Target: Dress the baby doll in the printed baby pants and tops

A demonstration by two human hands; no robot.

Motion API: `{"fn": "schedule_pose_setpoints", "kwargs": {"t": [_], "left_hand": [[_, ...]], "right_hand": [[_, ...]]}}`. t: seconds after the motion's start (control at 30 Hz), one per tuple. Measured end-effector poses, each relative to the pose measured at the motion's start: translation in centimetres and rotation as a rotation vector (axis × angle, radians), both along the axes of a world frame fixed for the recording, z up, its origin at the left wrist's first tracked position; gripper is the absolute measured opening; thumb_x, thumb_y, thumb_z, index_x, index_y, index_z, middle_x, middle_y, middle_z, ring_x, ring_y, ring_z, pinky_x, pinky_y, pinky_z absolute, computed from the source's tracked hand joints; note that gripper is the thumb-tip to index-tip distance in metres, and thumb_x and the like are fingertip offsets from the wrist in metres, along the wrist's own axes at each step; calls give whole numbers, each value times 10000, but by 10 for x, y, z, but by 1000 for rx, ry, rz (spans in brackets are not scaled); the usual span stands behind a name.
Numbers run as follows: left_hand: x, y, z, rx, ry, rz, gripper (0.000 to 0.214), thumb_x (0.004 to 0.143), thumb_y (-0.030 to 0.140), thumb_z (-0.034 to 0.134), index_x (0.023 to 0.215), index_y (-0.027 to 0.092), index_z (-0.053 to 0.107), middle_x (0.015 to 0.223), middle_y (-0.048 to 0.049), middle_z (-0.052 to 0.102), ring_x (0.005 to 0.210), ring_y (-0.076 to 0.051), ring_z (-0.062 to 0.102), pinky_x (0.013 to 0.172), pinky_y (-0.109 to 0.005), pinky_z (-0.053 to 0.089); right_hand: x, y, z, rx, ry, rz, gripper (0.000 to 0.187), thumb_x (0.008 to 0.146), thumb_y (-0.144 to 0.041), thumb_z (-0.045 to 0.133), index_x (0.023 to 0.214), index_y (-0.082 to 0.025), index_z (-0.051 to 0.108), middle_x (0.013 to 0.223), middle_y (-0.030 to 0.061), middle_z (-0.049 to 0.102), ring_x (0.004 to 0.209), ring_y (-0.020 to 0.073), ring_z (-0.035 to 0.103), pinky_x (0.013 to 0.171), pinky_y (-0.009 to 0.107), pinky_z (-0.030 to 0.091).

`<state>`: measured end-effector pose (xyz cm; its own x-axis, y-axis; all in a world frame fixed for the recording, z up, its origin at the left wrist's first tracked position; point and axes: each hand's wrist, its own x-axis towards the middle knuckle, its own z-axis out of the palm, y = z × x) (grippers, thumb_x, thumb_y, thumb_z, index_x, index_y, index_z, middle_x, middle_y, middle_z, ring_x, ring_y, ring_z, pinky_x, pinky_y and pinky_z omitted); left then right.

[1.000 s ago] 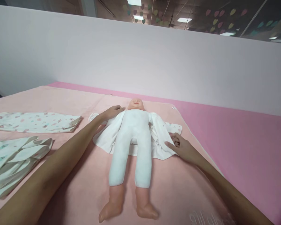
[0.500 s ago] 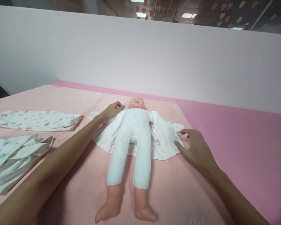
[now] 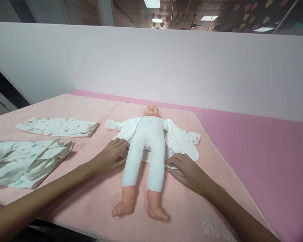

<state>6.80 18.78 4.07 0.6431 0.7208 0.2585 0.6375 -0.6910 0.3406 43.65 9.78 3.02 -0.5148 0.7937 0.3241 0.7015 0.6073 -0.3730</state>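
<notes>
A baby doll (image 3: 146,148) with a white cloth body lies on its back on a pink towel (image 3: 192,201), head toward the wall. An open white baby jacket (image 3: 181,143) is spread under it, sleeves out to both sides. My left hand (image 3: 111,156) rests on the jacket's lower left edge beside the doll's hip, fingers curled onto the cloth. On the other side my right hand (image 3: 187,169) presses the lower right edge by the doll's thigh, its fingers pointing toward the doll.
A folded patterned garment (image 3: 58,126) lies to the left on the towel. A crumpled patterned garment (image 3: 27,161) sits nearer the left front edge. A white partition wall (image 3: 151,67) stands behind. Magenta bedding (image 3: 255,151) extends to the right.
My left hand has come down from the doll's shoulder to the jacket's lower left edge. My right hand has shifted inward to the lower right edge. The view has moved rightward.
</notes>
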Motion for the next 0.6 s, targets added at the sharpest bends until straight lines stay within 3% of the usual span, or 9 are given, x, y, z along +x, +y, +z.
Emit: {"fn": "schedule_pose_setpoints", "kwargs": {"t": [0.17, 0.37, 0.47, 0.6], "left_hand": [[-7, -17, -13, 50, 22, -25, 88, 1052, 266, 493, 1045, 239, 577, 1109, -68, 672, 982, -268, 565, 882, -427, 427], [-16, -13, -9, 102, 104, -79, 89, 1068, 246, 496, 1003, 230, 555, 1012, -51, 662, 937, -254, 560, 883, -425, 408], [-11, -6, -6, 148, 94, -58, 135, 1068, 231, 473, 1112, 227, 601, 1166, -81, 687, 1042, -275, 574, 910, -432, 425], [11, 23, -9, 288, 111, -42, 338, 1021, 241, 545, 1348, 206, 621, 1416, -143, 639, 1212, -326, 557, 986, -460, 441]], "right_hand": [[-1, 1, 0, -33, 34, -16, 139, 1097, -339, 599, 1177, -269, 688, 1058, 60, 691, 946, 233, 632, 860, 402, 497], [1, -1, 5, -1, 20, 26, 159, 1095, -301, 589, 1115, -294, 746, 1043, 53, 713, 947, 234, 647, 854, 409, 507], [-2, 7, 11, 97, 6, -29, 205, 1099, -291, 555, 1099, -270, 759, 1084, 82, 721, 1017, 259, 654, 877, 432, 534], [-22, 38, 17, 169, -116, -93, 301, 1092, -202, 451, 1135, -187, 749, 1144, 140, 731, 1108, 300, 655, 998, 505, 554]]}}
